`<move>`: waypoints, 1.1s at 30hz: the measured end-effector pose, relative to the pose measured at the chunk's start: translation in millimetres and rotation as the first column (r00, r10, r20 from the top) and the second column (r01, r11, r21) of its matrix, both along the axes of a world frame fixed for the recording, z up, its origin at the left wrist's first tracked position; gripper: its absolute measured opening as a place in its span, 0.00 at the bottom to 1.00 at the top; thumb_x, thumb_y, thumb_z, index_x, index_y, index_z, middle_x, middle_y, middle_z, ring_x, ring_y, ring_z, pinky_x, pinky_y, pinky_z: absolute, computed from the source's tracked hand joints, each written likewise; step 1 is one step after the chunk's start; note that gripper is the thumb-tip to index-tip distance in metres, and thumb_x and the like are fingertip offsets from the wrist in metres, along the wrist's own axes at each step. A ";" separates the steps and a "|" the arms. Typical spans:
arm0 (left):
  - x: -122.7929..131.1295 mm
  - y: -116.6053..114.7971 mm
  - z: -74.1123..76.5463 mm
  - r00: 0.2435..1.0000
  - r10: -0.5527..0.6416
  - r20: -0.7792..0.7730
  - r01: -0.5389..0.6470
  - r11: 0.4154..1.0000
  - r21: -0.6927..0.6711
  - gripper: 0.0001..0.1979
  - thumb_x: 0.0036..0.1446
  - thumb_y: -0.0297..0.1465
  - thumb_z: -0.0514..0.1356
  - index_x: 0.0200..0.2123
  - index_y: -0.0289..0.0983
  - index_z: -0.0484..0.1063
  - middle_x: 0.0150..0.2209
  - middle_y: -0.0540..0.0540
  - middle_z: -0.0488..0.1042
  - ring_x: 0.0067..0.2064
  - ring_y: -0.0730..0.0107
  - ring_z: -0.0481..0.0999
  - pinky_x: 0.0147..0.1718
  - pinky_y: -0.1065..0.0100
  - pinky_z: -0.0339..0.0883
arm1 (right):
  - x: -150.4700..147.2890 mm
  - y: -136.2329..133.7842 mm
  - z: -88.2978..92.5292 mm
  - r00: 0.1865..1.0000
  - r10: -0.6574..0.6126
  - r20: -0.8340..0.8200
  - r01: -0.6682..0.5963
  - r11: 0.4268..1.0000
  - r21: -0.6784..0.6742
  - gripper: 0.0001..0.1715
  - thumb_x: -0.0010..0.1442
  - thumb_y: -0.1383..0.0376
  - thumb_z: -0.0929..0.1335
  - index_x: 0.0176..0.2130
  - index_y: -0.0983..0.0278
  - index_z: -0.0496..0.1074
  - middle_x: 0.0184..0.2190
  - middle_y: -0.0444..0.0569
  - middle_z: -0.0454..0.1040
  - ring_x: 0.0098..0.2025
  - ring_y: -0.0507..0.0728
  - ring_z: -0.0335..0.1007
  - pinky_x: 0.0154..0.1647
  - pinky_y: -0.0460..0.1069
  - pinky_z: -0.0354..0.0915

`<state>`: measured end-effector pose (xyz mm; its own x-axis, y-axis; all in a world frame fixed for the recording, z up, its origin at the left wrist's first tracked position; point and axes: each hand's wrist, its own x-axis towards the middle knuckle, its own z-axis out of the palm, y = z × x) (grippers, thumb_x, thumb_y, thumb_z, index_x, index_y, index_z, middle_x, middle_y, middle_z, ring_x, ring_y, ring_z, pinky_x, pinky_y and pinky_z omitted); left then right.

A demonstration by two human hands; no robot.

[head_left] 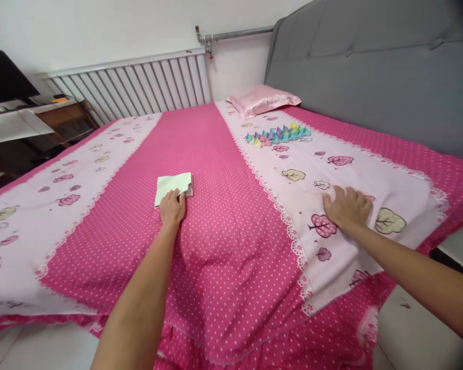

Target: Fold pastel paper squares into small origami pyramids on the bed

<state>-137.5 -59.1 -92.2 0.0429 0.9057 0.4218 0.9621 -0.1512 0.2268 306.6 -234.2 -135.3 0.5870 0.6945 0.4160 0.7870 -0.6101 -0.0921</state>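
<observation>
A small stack of paper (pixel 173 182), pale green on top with uneven layers at its right edge, lies on the pink dotted part of the bedspread (pixel 212 231). My left hand (pixel 172 206) is at its near edge, fingers over the top sheet and thumb at the right corner; the underside of the grip is hidden. Leaning on the white tree-print band, my right hand (pixel 348 206) rests palm down with fingers spread and nothing in it. Beyond it, several small folded paper pieces (pixel 280 134) in blue, purple, pink and yellow stand in rows.
A pink satin pillow (pixel 260 100) lies near the grey padded headboard (pixel 370 72). Behind the bed are a white radiator (pixel 135 85) and a metal pipe (pixel 239 34). At the far left, a black monitor (pixel 7 77) stands on a desk (pixel 61 115).
</observation>
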 end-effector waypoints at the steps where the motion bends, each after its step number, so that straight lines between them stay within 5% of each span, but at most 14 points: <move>1: -0.5 0.3 -0.5 1.000 -0.001 0.006 0.001 1.000 -0.001 0.25 0.61 0.38 0.43 0.54 0.30 0.64 0.56 0.37 0.65 0.58 0.58 0.61 0.57 0.57 0.50 | 0.1 -0.1 -0.3 1.000 0.001 0.002 -0.001 1.000 0.001 0.29 0.61 0.53 0.55 0.54 0.67 0.63 0.51 0.62 0.63 0.52 0.68 0.55 0.48 0.60 0.50; 12: -5.5 4.4 -2.3 0.997 -0.008 0.076 0.007 1.000 0.022 0.23 0.62 0.33 0.41 0.54 0.33 0.65 0.54 0.40 0.68 0.57 0.62 0.64 0.55 0.62 0.55 | 1.4 2.0 -1.3 1.000 -0.005 -0.014 0.005 1.000 -0.010 0.30 0.61 0.52 0.54 0.54 0.67 0.63 0.52 0.62 0.63 0.52 0.69 0.55 0.48 0.60 0.51; 18: -6.2 8.2 -0.8 0.986 0.097 0.136 -0.106 0.992 0.065 0.19 0.59 0.29 0.44 0.47 0.31 0.70 0.47 0.37 0.73 0.49 0.57 0.71 0.48 0.58 0.62 | 1.5 1.3 -2.4 1.000 0.014 0.001 -0.014 1.000 0.021 0.30 0.61 0.52 0.54 0.53 0.68 0.64 0.50 0.63 0.64 0.51 0.70 0.56 0.46 0.60 0.51; 21: 0.7 3.1 5.3 0.982 0.109 0.157 -0.131 0.981 0.143 0.19 0.60 0.29 0.43 0.48 0.31 0.68 0.52 0.37 0.70 0.54 0.60 0.67 0.52 0.58 0.58 | 0.4 0.6 -1.9 1.000 0.020 0.001 -0.020 0.999 0.035 0.30 0.61 0.53 0.55 0.53 0.68 0.64 0.50 0.63 0.64 0.51 0.70 0.56 0.46 0.60 0.51; 27: 55.9 -40.0 7.3 0.977 -0.212 -0.010 0.198 0.890 0.410 0.17 0.58 0.29 0.48 0.46 0.31 0.70 0.54 0.36 0.67 0.59 0.63 0.61 0.59 0.57 0.50 | -1.8 0.9 0.8 1.000 0.022 -0.016 -0.021 0.999 0.042 0.29 0.61 0.54 0.56 0.53 0.69 0.64 0.51 0.64 0.63 0.52 0.70 0.55 0.47 0.61 0.50; 33: 126.6 -77.9 -3.2 0.894 -0.401 -0.202 0.437 0.881 0.182 0.16 0.58 0.26 0.48 0.44 0.29 0.71 0.52 0.34 0.70 0.56 0.60 0.65 0.55 0.57 0.56 | -0.5 2.0 0.0 0.999 0.027 -0.023 -0.026 0.998 0.061 0.29 0.61 0.54 0.55 0.53 0.69 0.63 0.51 0.64 0.63 0.52 0.69 0.55 0.47 0.61 0.51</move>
